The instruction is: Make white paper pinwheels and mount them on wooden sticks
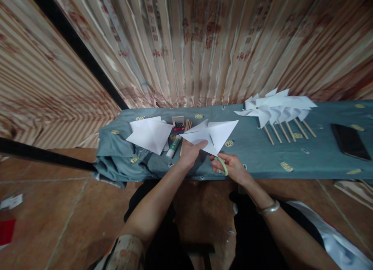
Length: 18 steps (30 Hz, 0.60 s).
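Observation:
My left hand (190,150) grips a white sheet of paper (223,133) by its left part, thumb lying on top. The paper has slits running in from its corners and is held over the cloth-covered bench. Closed round the green handles of a pair of scissors (223,166), my right hand (230,165) is at the paper's near corner. The blades reach into the paper there and are mostly hidden. Just left of my left hand lie a glue stick (174,146), several wooden sticks (188,125) and a small open box of dark pins (178,124).
A stack of white paper sheets (150,134) lies on the left of the bench cloth (256,157). Several paper pinwheels on sticks (281,108) rest overlapping at the right. Beyond them is a black phone (350,141). A pleated curtain (204,48) hangs behind the bench.

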Motion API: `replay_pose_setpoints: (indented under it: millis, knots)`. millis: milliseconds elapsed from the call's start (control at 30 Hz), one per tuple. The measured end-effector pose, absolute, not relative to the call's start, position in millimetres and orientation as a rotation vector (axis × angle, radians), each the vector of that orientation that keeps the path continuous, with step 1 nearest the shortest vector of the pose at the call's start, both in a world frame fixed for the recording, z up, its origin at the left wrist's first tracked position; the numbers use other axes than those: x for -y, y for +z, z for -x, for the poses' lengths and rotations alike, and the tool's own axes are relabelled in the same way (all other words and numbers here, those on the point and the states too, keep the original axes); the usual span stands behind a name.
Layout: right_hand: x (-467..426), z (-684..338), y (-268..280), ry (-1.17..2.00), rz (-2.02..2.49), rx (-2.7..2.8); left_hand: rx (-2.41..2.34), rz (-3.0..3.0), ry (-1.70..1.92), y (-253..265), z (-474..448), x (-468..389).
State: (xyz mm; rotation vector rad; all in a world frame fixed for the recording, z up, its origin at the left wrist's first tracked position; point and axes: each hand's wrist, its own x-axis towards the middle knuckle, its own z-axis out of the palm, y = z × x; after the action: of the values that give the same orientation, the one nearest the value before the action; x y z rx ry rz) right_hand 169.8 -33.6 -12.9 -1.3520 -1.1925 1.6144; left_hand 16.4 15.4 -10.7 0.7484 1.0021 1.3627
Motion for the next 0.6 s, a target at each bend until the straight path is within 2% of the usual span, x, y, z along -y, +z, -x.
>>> replay_pose_setpoints:
  millis: [600]
  knots:
    - [33.8,-170.2,-14.2,1.616,1.341,1.207,-0.998,-0.797,1.336,-11.2,-16.9,-12.2]
